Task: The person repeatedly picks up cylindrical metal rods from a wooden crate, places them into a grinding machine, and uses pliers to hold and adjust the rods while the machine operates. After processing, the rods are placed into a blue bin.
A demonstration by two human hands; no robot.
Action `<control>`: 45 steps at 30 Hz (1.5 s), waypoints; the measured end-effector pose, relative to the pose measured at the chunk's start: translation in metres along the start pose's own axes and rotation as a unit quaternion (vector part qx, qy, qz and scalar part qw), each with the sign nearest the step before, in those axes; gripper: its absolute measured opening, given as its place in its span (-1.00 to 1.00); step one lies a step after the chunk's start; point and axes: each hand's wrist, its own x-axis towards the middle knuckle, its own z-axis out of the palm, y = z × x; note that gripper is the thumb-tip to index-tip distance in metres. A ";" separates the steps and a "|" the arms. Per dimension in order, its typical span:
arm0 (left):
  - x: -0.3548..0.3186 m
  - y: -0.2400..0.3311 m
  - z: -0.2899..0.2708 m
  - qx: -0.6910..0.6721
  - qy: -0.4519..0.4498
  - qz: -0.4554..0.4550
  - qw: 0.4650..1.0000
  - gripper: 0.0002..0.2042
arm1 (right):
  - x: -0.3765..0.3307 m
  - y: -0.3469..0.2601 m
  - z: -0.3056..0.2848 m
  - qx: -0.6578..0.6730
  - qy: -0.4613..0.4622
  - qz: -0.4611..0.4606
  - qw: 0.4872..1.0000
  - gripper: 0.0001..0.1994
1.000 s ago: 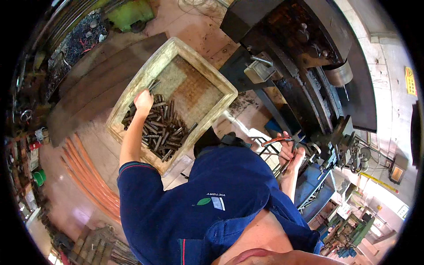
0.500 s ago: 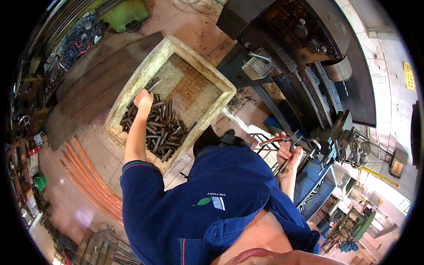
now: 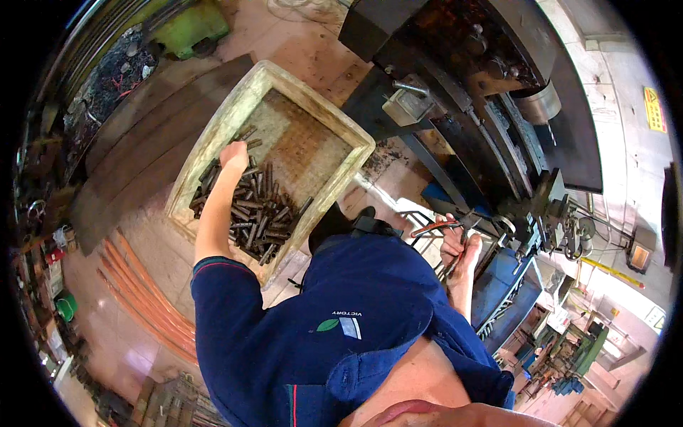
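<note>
My left hand is down in a worn, cream-coloured plastic bin, at the left end of a heap of short dark metal cylinders. Its fingers are curled closed, and what they grip is hidden. A couple of loose metal cylinders lie right beside the fingertips. On the right, my right hand is wrapped round red-handled pliers, held close to the machine's spindle end. One handle sticks out leftward from the fingers.
A dark, oily lathe-like machine stands at the upper right, with a blue tray below its near end. Copper-coloured bars lie on the floor at left, near brown metal sheets. A green machine part sits at the far left.
My left hand stays at the same end of the heap; the cylinder that stuck out past its fingers now lies beside them. My right hand still holds the pliers. The whole view has shifted slightly.
</note>
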 end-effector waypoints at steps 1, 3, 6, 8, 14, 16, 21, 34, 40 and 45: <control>0.004 0.001 -0.005 0.012 -0.015 0.006 1.000 -0.79 | 0.000 0.001 0.001 0.003 0.010 -0.003 1.000 -0.31; 0.004 0.004 -0.010 0.022 -0.004 0.028 0.999 -0.82 | 0.001 0.002 -0.005 0.001 0.005 0.000 1.000 -0.31; 0.008 0.006 -0.010 0.027 0.010 0.030 0.999 -0.85 | -0.002 0.002 -0.007 -0.013 -0.009 0.006 1.000 -0.31; -0.005 0.008 -0.016 0.000 0.075 0.059 0.995 -0.83 | -0.001 0.002 -0.011 -0.041 -0.024 0.009 0.999 -0.30; -0.067 0.031 -0.047 -0.205 0.111 0.071 0.970 -0.74 | 0.004 -0.002 0.005 -0.093 -0.049 0.001 0.994 -0.55; -0.068 0.040 -0.047 -0.397 0.013 0.123 0.909 -0.75 | 0.010 -0.003 0.020 -0.124 -0.041 0.029 0.991 -0.62; -0.144 0.128 -0.121 -0.763 -0.165 0.184 0.598 -0.77 | 0.019 -0.010 0.055 -0.308 -0.115 0.032 0.944 -0.65; -0.223 0.287 -0.191 -0.552 -0.204 0.396 0.705 -0.78 | -0.006 -0.040 0.053 -0.567 -0.112 -0.060 0.814 -0.58; -0.226 0.322 -0.201 -0.505 -0.262 0.414 0.710 -0.76 | -0.007 -0.032 0.029 -0.491 -0.050 -0.149 0.857 -0.66; -0.222 0.341 -0.209 -0.463 -0.305 0.423 0.717 -0.73 | -0.014 -0.038 0.028 -0.558 0.014 -0.163 0.814 -0.69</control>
